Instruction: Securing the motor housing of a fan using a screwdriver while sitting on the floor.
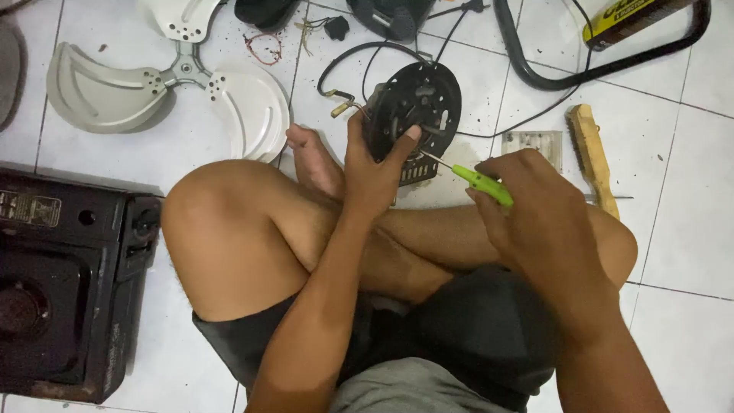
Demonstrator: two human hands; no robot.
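Observation:
My left hand (pixel 373 170) grips a black round fan motor housing (pixel 419 103), held upright just above my crossed legs, thumb over its edge. My right hand (pixel 533 200) is closed around a screwdriver with a bright green handle (pixel 483 183); its thin metal shaft points up-left and its tip meets the lower part of the housing. Black wires run from the housing across the white tiled floor.
A white three-blade fan propeller (pixel 180 84) lies at the upper left. A black portable gas stove (pixel 65 287) sits at the left. A wooden-handled brush (pixel 592 153) and a small clear plate (pixel 533 145) lie at the right; a black cable loop (pixel 604 73) and yellow can (pixel 623 17) lie beyond.

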